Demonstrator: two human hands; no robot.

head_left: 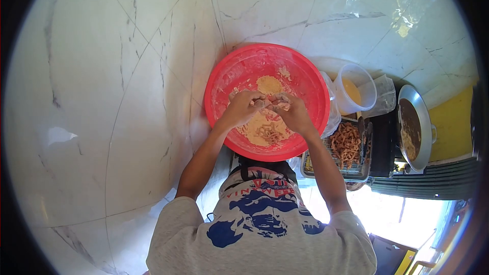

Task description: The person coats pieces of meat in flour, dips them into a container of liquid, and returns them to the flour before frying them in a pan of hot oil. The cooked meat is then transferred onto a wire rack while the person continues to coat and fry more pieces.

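Note:
A large red basin (pixel 216 81) holds pale flour (pixel 249 131) spread over its bottom. My left hand (pixel 245 106) and my right hand (pixel 292 114) meet above its middle, fingers pinched close together. Between the fingertips is a small pinkish strip; its exact kind is not clear. Flour dusts the fingers. Toward me in the basin lies a small heap of flour-coated strips (pixel 270 133). Beyond my hands sits a round mound of yellowish powder (pixel 269 85), with a whitish clump (pixel 284 73) beside it.
Right of the basin, a wire rack over a tray (pixel 308 168) bears browned fried strips (pixel 346 145) and dark tongs (pixel 362 140). Behind it stands a clear plastic tub (pixel 364 89) with yellow liquid. A wide metal pan (pixel 423 145) of dark oil is farther right. Marble-patterned walls close in behind and left.

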